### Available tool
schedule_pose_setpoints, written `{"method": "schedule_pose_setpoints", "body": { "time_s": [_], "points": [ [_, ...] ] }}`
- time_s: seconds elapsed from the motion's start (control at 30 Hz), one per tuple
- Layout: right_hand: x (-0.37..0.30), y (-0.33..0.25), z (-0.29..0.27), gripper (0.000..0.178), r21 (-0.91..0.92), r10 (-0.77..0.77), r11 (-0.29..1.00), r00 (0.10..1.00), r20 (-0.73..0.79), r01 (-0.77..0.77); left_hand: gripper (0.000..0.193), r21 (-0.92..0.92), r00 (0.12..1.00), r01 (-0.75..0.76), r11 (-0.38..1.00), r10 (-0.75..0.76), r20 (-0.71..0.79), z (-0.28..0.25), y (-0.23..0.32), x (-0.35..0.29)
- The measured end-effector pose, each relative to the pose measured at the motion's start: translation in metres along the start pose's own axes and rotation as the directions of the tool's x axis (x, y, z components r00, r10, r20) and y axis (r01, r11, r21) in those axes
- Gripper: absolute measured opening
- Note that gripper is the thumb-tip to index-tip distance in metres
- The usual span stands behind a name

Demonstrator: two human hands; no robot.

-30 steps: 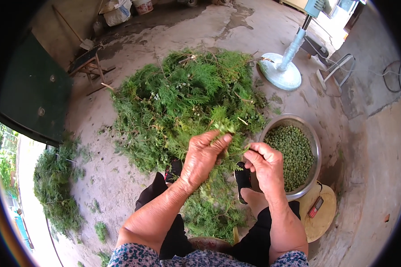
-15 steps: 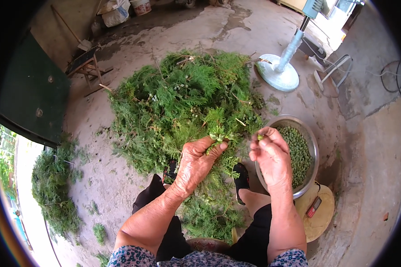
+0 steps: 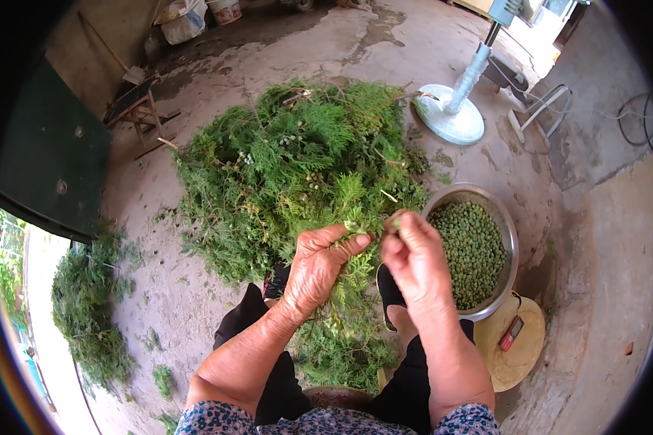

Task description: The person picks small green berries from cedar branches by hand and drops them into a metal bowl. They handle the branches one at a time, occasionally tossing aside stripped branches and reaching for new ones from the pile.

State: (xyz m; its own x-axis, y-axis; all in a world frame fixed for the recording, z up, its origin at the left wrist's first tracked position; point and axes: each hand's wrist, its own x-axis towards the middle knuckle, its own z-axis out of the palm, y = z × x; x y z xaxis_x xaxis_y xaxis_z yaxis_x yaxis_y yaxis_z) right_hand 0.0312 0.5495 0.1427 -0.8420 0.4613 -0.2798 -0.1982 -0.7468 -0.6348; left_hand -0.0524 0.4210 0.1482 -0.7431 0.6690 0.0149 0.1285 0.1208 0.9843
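Observation:
My left hand (image 3: 319, 268) is closed on a leafy evergreen sprig (image 3: 358, 270), whose pale green tip shows above the thumb. Just to its right, my right hand (image 3: 417, 257) is pinched, slightly blurred by motion. At its fingertips shows a small green bit, apparently a cone. Beyond both hands lies a large heap of cut evergreen branches (image 3: 268, 159) with small bluish-green cones among the leaves. A metal basin (image 3: 514, 254) stands to the right of my right hand, holding many small green cones (image 3: 471, 254).
Beside the basin, a round yellowish stool (image 3: 533, 341) bears a red mobile phone (image 3: 512, 333). A fan base (image 3: 450, 119) stands far right. Another branch pile (image 3: 87, 312) lies at left, near a small wooden stool (image 3: 141, 109). More cuttings (image 3: 341, 348) lie between my feet.
My right hand has moved left, from over the basin's edge to beside my left hand, uncovering more of the cones in the basin. My left hand stays in place with the sprig.

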Motion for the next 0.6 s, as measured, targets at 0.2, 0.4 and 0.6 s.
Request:
{"method": "schedule_pose_setpoints", "body": {
  "time_s": [0.2, 0.4, 0.6],
  "points": [
    [-0.005, -0.018, 0.013, 0.012, 0.006, -0.114, 0.994, 0.99, 0.08, 0.113, 0.019, -0.039, 0.998, 0.052, 0.998, -0.054, -0.045, -0.006, -0.004, 0.0],
    [-0.009, 0.004, 0.019, 0.019, -0.691, -0.251, 0.628, 0.933, 0.256, 0.359, 0.025, 0.058, 0.998, -0.055, 0.997, 0.056, -0.023, -0.002, -0.004, -0.001],
    [-0.002, 0.01, 0.012, 0.019, -0.694, -0.236, 0.598, 0.915, 0.328, 0.402, 0.015, 0.097, 0.989, -0.135, 0.986, 0.128, 0.079, -0.006, -0.005, 0.0]
  ]
}}
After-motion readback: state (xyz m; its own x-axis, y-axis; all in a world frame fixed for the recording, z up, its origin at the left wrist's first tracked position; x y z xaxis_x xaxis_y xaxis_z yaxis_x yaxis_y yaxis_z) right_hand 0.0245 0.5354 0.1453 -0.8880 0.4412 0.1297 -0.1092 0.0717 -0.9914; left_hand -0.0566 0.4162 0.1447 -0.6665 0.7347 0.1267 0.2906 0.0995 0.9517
